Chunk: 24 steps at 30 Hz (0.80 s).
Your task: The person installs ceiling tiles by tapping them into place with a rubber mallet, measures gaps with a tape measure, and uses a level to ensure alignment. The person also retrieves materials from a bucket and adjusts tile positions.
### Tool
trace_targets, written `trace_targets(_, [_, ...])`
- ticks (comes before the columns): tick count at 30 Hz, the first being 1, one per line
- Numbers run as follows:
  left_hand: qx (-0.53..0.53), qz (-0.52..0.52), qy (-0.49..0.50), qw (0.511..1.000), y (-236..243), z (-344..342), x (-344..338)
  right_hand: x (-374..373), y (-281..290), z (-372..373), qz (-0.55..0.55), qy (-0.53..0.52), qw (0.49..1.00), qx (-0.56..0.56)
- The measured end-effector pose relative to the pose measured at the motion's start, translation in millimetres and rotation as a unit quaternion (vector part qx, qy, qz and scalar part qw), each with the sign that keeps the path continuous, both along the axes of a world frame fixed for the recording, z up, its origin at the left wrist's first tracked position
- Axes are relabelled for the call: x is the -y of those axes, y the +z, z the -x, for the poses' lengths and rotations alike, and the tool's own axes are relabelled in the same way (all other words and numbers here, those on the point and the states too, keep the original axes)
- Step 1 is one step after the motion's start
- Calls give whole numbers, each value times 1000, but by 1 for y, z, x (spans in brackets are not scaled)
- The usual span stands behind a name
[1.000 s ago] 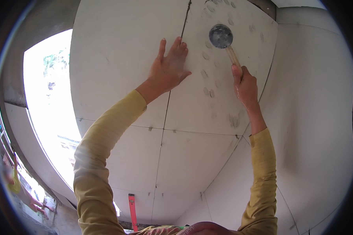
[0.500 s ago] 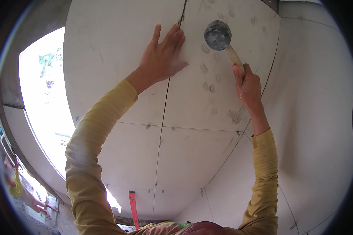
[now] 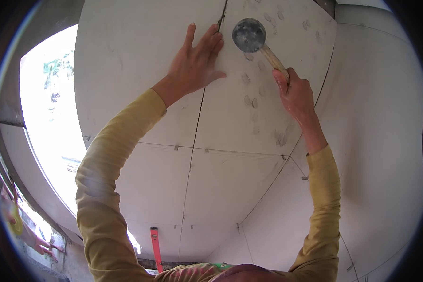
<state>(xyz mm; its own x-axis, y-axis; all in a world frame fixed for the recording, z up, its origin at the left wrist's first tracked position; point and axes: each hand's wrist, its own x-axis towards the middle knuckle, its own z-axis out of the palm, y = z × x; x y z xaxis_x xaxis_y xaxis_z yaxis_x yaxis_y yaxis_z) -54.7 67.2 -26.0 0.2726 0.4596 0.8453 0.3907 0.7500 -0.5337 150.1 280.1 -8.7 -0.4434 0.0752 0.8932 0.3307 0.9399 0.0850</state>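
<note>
Head camera view: compared with half a second ago, the rubber mallet has swung leftward, its dark round head now nearer the left hand, which keeps much the same place. That hand is spread wide, palm toward the large pale tiles, fingers and thumb reaching the dark joint between them. The right hand is closed around the mallet's wooden handle, holding its head over the right-hand tile, among oval smudges; whether it touches cannot be told. Both arms, in mustard sleeves, reach forward, the left bent outward at the elbow.
</note>
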Motion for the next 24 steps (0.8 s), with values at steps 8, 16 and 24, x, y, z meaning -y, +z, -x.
trace_targets(8, [9, -1, 35, 999, 3, -9, -3, -24, 3, 1, -54, 110, 989, -80])
trace_targets(16, [74, 29, 29, 996, 32, -31, -10, -19, 48, -1, 101, 92, 986, -98])
trace_targets(24, [53, 63, 75, 994, 59, -45, -40, -4, 95, 1, -22, 155, 955, -253])
